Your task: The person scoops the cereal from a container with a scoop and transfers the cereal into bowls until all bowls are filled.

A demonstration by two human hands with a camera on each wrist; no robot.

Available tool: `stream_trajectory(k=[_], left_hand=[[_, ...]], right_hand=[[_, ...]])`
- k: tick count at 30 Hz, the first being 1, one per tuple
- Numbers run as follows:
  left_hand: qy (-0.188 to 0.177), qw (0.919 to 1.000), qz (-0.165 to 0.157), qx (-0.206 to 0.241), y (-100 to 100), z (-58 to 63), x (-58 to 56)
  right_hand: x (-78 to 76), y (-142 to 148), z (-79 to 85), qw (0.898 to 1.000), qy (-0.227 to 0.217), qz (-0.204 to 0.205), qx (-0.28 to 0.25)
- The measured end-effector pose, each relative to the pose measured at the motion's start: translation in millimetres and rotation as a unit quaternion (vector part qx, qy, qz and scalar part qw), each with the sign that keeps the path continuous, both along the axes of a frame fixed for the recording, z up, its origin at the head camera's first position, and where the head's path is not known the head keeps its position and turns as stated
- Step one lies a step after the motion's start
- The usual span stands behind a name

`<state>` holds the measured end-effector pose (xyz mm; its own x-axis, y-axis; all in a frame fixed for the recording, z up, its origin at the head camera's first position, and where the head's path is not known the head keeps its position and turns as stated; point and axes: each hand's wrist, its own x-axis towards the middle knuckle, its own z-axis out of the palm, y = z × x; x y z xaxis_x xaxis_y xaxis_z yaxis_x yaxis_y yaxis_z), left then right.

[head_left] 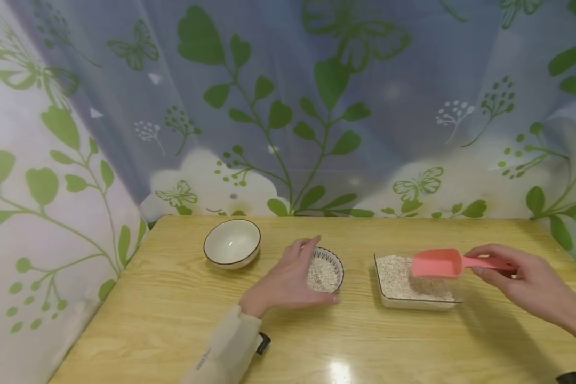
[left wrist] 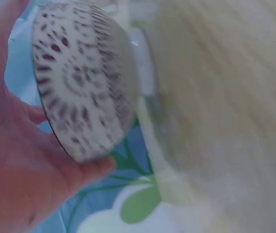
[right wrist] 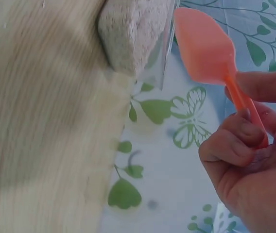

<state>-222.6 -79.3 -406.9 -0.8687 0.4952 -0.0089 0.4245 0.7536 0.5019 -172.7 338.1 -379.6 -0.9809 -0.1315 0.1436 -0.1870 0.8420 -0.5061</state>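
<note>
well, starting at the left, the white bowl stands by itself on the tabletop, best left alone. next comes the left hand, its forearm slanting in from the near side. its fingers bend round the far side of the patterned bowl and its thumb lies along the near side, so the bowl sits cradled between them; how hard they press i cannot tell. a light, even hold would serve, since squeezing one side could tip the bowl and spill the pale flakes inside. to the right, the clear container rests on the tabletop, well filled with similar flakes. the pink scoop hangs above its right part, and no flakes show in its pan. for a clean dip, i would lower the front edge first, slide it in shallowly and level it before clearing the rim. farthest right, the right hand has its fingers clamped on the scoop's handle, thumb and forefinger near the pan, the others curled in, the forearm angled from the near right, a pose that should leave the wrist free to tilt.
</note>
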Motion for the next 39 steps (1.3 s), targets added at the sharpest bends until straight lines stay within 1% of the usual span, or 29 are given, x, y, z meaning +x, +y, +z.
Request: stream_trajectory(k=[2, 4, 7, 11, 14, 18, 21, 24, 27, 29, 34, 36, 39], left_hand=[[0.023, 0.9996, -0.004, -0.017, 7.6, 4.7, 0.0], [0.036, 0.9989, -0.006, -0.027, 15.6, 10.3, 0.5], [0.049, 0.9984, -0.01, -0.028, 28.1, 17.0, 1.8], [0.053, 0.9982, -0.027, -0.001, 45.3, 22.5, 3.9], [0.047, 0.9979, -0.04, 0.018, 58.4, 25.2, 6.3], [0.034, 0.9977, -0.049, 0.032, 77.0, 27.0, 10.6], [0.027, 0.9974, -0.052, 0.042, 90.5, 24.2, 13.3], [0.026, 0.997, -0.053, 0.049, 103.1, 18.6, 15.6], [0.028, 0.9973, -0.046, 0.05, 114.2, 12.7, 18.0], [0.03, 0.998, -0.035, 0.043, 120.8, 8.6, 19.5], [0.031, 0.9995, 0.006, 0.008, 133.0, -0.1, 22.0], [0.024, 0.9995, 0.021, 0.001, 135.8, -2.5, 22.0], [0.009, 0.9993, 0.034, -0.005, 138.1, -5.2, 20.8]], right_hand=[[0.4, 1.8, 1.5, 1.0, 0.004, 0.002, 0.012], [0.1, 3.0, 2.6, 1.0, 0.016, 0.008, 0.022], [-1.3, 4.3, 4.4, 0.997, 0.053, 0.028, 0.04], [-6.0, 5.5, 8.5, 0.989, 0.101, 0.064, 0.087], [-10.5, 4.3, 13.7, 0.982, 0.119, 0.086, 0.119], [-14.9, 0.1, 23.2, 0.978, 0.102, 0.097, 0.151], [-17.5, -4.4, 29.4, 0.977, 0.078, 0.101, 0.173], [-19.9, -9.4, 33.1, 0.971, 0.086, 0.112, 0.192], [-22.4, -14.1, 35.7, 0.964, 0.109, 0.126, 0.21], [-24.1, -16.8, 37.7, 0.961, 0.113, 0.131, 0.216], [-29.3, -23.3, 43.7, 0.962, 0.077, 0.136, 0.226], [-31.3, -25.9, 45.6, 0.961, 0.062, 0.139, 0.232], [-34.3, -28.7, 47.1, 0.958, 0.054, 0.143, 0.243]])
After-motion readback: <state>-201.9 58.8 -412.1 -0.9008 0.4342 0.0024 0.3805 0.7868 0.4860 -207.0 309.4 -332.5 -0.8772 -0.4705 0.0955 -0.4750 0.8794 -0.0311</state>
